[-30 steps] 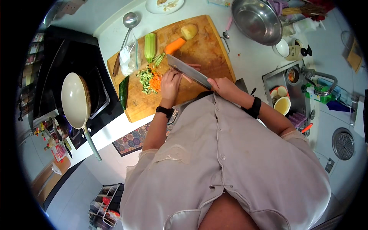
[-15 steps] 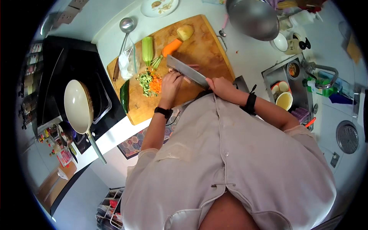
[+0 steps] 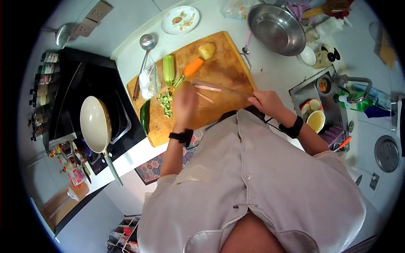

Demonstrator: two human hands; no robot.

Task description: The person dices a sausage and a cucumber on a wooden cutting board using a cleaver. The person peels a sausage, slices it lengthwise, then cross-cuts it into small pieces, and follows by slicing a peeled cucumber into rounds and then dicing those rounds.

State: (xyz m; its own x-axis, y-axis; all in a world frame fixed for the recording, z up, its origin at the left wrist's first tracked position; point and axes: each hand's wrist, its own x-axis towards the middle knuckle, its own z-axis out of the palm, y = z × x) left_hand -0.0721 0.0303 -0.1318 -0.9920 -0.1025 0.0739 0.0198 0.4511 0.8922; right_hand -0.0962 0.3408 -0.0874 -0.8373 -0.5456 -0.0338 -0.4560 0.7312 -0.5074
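My right hand (image 3: 268, 103) is closed round the handle of a kitchen knife (image 3: 230, 90). The blade now shows nearly edge-on and reaches left over a wooden cutting board (image 3: 236, 69). Just under it lie pink strips (image 3: 205, 97), perhaps ham or sausage. My left hand (image 3: 185, 103) is smeared by motion left of the blade's tip, so its fingers cannot be read. It hides the diced carrot; diced green vegetable (image 3: 166, 103) shows beside it. Farther back on the board are a peeled carrot piece (image 3: 193, 67), a cut potato (image 3: 206, 51) and a pale green zucchini piece (image 3: 168, 69).
A dark cucumber piece (image 3: 144, 117), a clear plastic bag (image 3: 147, 82) and a ladle (image 3: 147, 43) lie at the board's left. Beyond stands a pale frying pan (image 3: 94, 124) on the black stove. A plate (image 3: 168, 21), a steel bowl (image 3: 276, 29) and the sink (image 3: 297, 90) surround the board.
My left hand has left the pink strips and moved leftward over the diced carrot. The knife has tipped from showing its broad face to nearly edge-on, and my right hand has shifted right.
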